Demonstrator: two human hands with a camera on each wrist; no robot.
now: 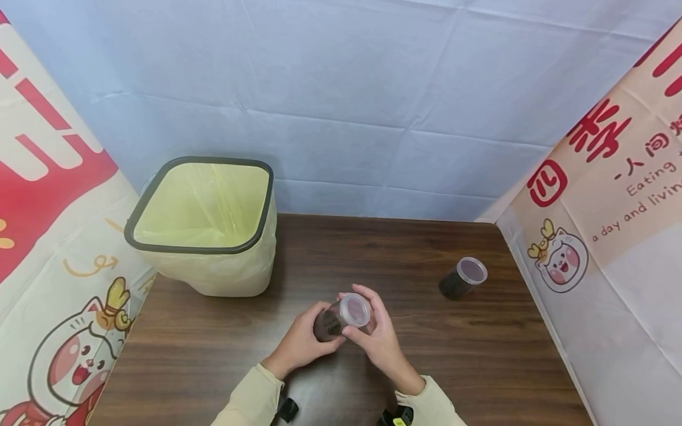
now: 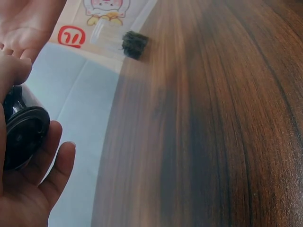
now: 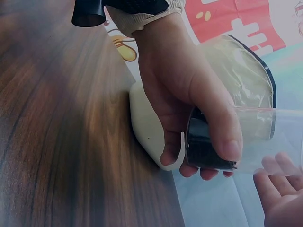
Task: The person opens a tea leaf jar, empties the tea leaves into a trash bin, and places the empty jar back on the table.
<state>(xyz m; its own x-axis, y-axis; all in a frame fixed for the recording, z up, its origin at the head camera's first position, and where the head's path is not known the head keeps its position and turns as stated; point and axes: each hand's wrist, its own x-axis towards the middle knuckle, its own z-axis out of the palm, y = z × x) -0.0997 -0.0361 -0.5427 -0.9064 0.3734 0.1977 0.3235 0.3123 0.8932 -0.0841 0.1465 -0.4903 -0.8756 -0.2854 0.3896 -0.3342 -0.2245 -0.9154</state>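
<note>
A clear plastic jar [image 1: 330, 322] with dark contents is held in the air above the table, tilted. My left hand [image 1: 302, 342] grips its lower part, thumb on one side and fingers on the other. Around the pale lid [image 1: 355, 310] curve the thumb and fingers of my right hand [image 1: 385, 344]. In the left wrist view the jar's dark round bottom [image 2: 27, 137] faces the camera. The right wrist view shows dark stuff [image 3: 208, 149] packed at the bottom, with clear wall above it. Part of the right hand is cut off there.
A second lidded jar [image 1: 454, 285] with dark contents stands on the right of the wooden table [image 1: 405, 254]. At the back left is a bin [image 1: 240, 275] with a dark rim and a plastic liner. Printed cloths hang at both sides, a plain pale one behind.
</note>
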